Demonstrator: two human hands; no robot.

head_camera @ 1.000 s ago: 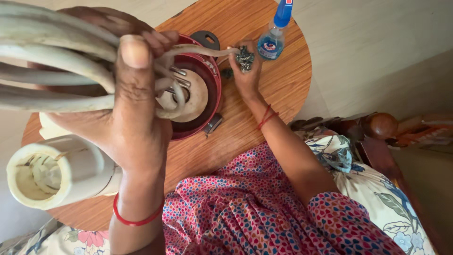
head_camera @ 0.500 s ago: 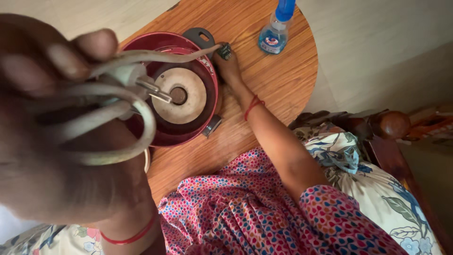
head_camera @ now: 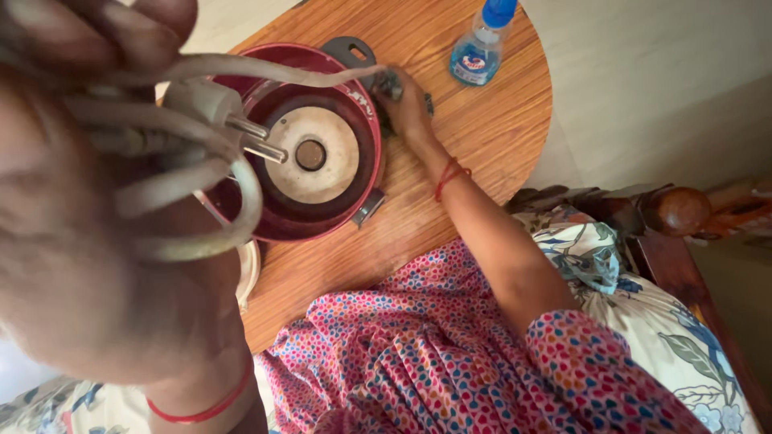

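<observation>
Two hands work one pale cord (head_camera: 241,76): the left hand (head_camera: 88,265), raised close and blurred, is clenched on its gathered loops, the two-pin plug (head_camera: 209,108) jutting out beside the fingers, so the coils are best kept snug in that fist to stop them slipping. Beyond it the cord runs over the upturned maroon appliance base (head_camera: 305,145) to the right hand (head_camera: 406,100), pressed closed on the cord's far end and a dark crumpled scrap against the round wooden table (head_camera: 482,137). Past that hand stand a blue-capped bottle (head_camera: 480,50) and pale floor, with floral cushions and dark wooden furniture off to its right.
</observation>
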